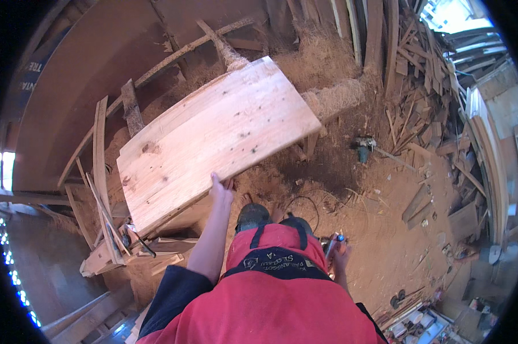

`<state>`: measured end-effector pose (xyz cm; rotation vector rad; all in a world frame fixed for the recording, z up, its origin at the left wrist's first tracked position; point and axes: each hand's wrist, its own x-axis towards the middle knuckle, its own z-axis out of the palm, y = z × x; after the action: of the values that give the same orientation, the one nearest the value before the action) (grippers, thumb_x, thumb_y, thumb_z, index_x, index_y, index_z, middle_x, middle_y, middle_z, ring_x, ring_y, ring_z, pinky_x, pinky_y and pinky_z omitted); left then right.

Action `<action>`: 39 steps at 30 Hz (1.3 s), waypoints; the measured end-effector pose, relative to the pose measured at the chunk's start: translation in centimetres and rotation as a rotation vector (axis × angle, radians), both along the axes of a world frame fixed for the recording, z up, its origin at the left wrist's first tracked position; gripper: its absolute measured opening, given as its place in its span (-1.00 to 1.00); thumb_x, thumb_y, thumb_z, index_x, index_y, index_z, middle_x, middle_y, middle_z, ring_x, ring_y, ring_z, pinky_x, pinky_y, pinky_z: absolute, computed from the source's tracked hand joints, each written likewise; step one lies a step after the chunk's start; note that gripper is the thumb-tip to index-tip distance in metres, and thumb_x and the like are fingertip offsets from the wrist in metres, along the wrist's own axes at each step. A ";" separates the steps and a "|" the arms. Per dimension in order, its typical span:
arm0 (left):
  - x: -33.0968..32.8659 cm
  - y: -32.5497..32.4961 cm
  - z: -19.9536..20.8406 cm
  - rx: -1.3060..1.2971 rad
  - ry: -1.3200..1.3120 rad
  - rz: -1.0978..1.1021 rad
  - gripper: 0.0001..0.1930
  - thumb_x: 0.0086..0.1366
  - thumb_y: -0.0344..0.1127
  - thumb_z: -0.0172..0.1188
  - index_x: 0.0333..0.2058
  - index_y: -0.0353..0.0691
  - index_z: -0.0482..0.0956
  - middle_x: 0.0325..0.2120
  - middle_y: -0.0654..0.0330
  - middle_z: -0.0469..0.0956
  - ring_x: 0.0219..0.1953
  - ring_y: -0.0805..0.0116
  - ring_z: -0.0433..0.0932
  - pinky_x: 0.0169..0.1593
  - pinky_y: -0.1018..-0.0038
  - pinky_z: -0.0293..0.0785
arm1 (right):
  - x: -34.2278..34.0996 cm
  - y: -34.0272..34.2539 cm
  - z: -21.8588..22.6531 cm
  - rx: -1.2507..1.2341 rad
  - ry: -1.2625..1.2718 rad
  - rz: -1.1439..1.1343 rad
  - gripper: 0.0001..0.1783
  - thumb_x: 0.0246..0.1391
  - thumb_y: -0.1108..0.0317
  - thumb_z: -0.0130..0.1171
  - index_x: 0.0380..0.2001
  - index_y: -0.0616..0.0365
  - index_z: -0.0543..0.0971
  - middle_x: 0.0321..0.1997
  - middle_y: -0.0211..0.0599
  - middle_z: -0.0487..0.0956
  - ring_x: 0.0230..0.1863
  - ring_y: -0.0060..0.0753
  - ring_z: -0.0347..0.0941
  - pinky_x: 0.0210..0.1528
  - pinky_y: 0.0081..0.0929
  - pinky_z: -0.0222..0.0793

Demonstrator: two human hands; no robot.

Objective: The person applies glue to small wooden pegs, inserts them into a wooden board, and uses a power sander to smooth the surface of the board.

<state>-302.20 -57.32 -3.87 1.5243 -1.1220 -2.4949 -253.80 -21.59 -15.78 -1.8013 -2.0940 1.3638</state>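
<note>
A wide, pale wooden panel (213, 135) with dark knots lies slanted across a rough wooden support in front of me. My left hand (222, 189) is closed on the panel's near edge, its thumb by the top face and its fingers partly hidden at the side. Low at my right side, beside my red apron, my right hand (340, 255) is closed around a small object with a blue end (340, 237). Most of that object is hidden by the fingers, so its kind does not show.
Wood shavings (339, 97) coat the support beams and ground. A green power tool (364, 150) sits on the floor to the right. Scrap wood (425, 69) is heaped at the far right, and loose planks (100, 166) lean at the left. A cord (305, 199) curls near my feet.
</note>
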 end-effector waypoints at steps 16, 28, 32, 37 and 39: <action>-12.7 -5.9 29.8 -0.670 0.476 0.074 -0.27 0.11 -0.14 0.40 0.17 -0.08 0.18 0.02 0.13 0.45 0.10 0.20 0.43 -0.11 -0.02 0.58 | -1.6 -0.5 -1.6 -0.128 -0.082 0.092 -0.47 0.02 0.23 0.30 0.03 0.24 0.48 -0.34 -0.33 0.56 -0.29 -0.35 0.57 -0.29 -0.36 0.50; -10.5 -6.4 27.2 -0.545 0.545 -0.023 -0.42 0.28 0.11 0.04 0.14 -0.16 0.38 0.09 0.06 0.43 0.14 0.09 0.45 0.16 0.02 0.38 | -5.3 -3.9 0.5 -0.104 -0.098 -0.034 -0.23 -0.07 0.05 0.36 0.18 0.25 0.48 -0.14 0.04 0.68 -0.13 -0.07 0.66 -0.09 -0.22 0.53; -9.7 -5.0 27.3 -0.538 0.528 -0.005 -0.35 0.30 0.11 -0.03 0.24 -0.17 0.32 0.21 0.03 0.37 0.27 0.10 0.34 0.31 0.01 0.19 | -4.7 -4.3 0.9 -0.223 -0.249 0.119 -0.16 0.00 -0.05 0.24 0.28 0.21 0.33 -0.01 0.29 0.60 0.01 0.30 0.57 0.00 0.04 0.50; -9.3 -7.9 25.7 -0.543 0.550 -0.035 -0.40 0.24 0.17 0.00 0.11 -0.10 0.43 0.15 0.11 0.45 0.21 0.14 0.38 0.24 0.02 0.25 | -4.0 -4.8 3.2 -0.131 -0.272 0.326 -0.18 0.07 -0.18 0.16 0.26 0.15 0.36 0.03 0.31 0.58 0.02 0.34 0.55 0.03 0.08 0.48; -9.2 -7.4 25.6 -0.531 0.567 -0.064 -0.40 0.25 0.18 -0.02 0.12 -0.10 0.42 0.15 0.11 0.44 0.22 0.13 0.38 0.24 0.01 0.24 | -3.4 -4.4 2.8 -0.116 -0.385 0.405 -0.18 0.09 -0.23 0.13 0.24 0.15 0.38 0.05 0.33 0.57 0.03 0.36 0.54 0.05 0.09 0.48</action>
<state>-311.45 -64.69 21.75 0.6062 -1.5369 -2.1721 -257.16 -26.02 -13.02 -1.8800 -2.7563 1.3201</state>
